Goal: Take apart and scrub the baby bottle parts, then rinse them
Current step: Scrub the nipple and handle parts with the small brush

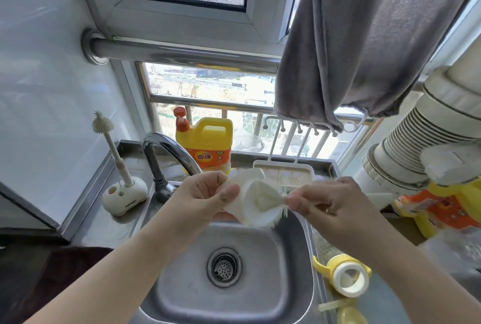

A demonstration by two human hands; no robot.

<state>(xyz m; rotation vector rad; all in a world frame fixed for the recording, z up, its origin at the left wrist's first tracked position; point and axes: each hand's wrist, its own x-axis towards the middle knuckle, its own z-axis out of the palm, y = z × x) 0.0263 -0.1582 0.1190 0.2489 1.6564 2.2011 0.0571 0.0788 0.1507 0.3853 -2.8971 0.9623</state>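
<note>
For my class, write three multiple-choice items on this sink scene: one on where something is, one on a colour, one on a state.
1. Where does the bottle brush stand sit?
A. In the sink basin
B. On the counter left of the tap
C. On the window sill

2. What colour is the detergent jug behind the tap?
A. Yellow
B. Blue
C. Green

3. What is the left hand doing?
A. Hanging idle
B. Turning the tap
C. Holding a white bottle part

Answers: 1 B, the stand rests on steel left of the tap. 2 A, its body is yellow. 3 C, its fingers grip the white bottle part over the sink.
</note>
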